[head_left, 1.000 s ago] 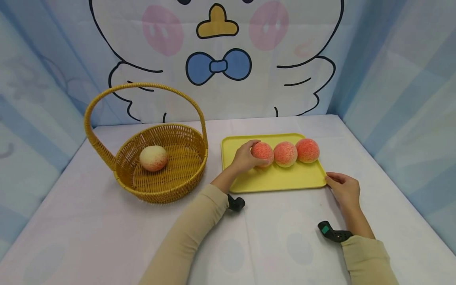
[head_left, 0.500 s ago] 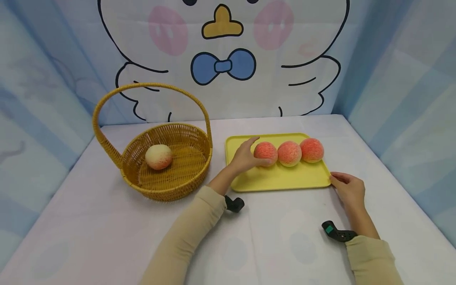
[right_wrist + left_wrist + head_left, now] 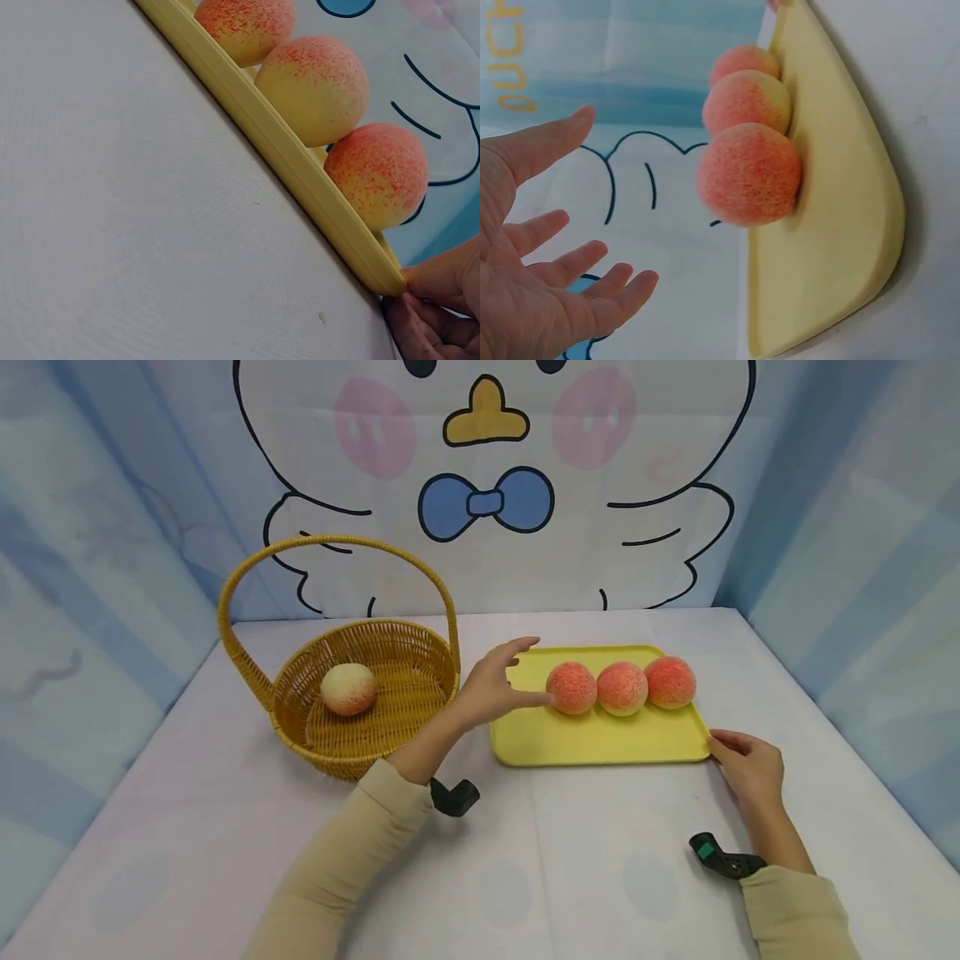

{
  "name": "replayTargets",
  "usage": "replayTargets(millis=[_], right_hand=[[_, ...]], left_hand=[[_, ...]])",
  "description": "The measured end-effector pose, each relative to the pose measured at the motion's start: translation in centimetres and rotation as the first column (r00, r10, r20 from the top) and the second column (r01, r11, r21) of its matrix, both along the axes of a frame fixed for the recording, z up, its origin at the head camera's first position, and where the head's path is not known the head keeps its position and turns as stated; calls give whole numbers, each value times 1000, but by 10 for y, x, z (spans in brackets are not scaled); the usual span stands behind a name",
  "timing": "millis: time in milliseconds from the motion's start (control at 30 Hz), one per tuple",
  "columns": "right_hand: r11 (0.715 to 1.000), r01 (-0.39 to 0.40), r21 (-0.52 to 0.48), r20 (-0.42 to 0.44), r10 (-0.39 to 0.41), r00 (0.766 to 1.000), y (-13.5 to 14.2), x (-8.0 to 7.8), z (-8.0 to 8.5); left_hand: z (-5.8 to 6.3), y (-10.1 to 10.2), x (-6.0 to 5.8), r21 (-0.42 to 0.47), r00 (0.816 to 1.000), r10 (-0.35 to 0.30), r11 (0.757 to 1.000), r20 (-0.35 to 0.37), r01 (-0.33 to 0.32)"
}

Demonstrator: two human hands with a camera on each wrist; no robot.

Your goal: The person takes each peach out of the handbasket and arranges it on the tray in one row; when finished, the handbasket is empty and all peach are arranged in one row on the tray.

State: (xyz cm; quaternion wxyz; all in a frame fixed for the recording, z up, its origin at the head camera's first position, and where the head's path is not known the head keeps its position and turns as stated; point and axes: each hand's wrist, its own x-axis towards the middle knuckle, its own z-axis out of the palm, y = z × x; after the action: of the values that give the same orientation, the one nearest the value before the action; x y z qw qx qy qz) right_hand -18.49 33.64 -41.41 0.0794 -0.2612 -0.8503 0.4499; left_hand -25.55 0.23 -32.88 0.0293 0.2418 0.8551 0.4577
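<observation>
Three pinkish-red peaches stand in a row on a yellow tray (image 3: 600,745): a left peach (image 3: 572,688), a middle peach (image 3: 622,688) and a right peach (image 3: 671,682). My left hand (image 3: 489,690) hovers at the tray's left end with fingers spread and nothing held. The left wrist view shows a gap between that hand (image 3: 551,281) and the nearest peach (image 3: 750,175). At the tray's near right corner, my right hand (image 3: 752,770) pinches the rim between thumb and fingers, seen closer in the right wrist view, where the hand (image 3: 446,300) is partly cut off.
Left of the tray stands a woven basket (image 3: 337,763) with a tall arched handle (image 3: 341,541). One pale peach (image 3: 349,689) with a reddish underside lies inside it. A patterned cloth backdrop (image 3: 487,568) rises behind the white-covered table (image 3: 585,877).
My left hand has let go of the left peach, its fingers spreading, and drawn back leftward. The right hand keeps its pinch on the tray corner. The head view has shifted slightly.
</observation>
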Motion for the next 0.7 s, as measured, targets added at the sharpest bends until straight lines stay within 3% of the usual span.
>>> replayTargets(millis=[333, 700], right_hand=[[1000, 8, -21, 23, -7, 1000, 1, 0, 0], [1000, 9, -22, 39, -8, 999, 0, -1, -2]], left_hand=[[37, -39, 7, 110, 998, 6, 994, -64, 1], [54, -90, 1, 15, 994, 9, 1000, -106, -8]])
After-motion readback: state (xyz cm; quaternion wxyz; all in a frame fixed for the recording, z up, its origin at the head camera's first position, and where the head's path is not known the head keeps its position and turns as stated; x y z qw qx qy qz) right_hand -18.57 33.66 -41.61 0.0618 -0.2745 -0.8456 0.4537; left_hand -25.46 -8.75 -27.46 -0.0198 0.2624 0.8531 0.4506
